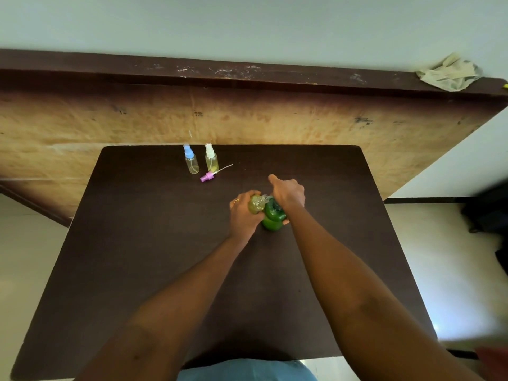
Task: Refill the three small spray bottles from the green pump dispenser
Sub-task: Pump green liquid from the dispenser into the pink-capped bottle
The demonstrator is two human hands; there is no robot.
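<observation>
Dispenser [273,217] stood under my right hand [287,192], which covered its pump, finger curl hidden; my left hand [243,215] gripped the open bottle [256,204], neck tilted pumpward to catch liquid.

Dark brown table [137,243] before a leaning plywood board [247,119], pale wall [247,23], glossy cream floor [453,270].

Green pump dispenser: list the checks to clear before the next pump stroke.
1. Uncapped spray bottle held in left hand: ok.
2. Bottle mouth under the green pump dispenser spout: cannot tell, the hands crowd it.
3. Right hand on the pump top: ok.
4. Dispenser standing on the table: ok.
5. Pink spray cap lying clear of both hands: ok.
</observation>
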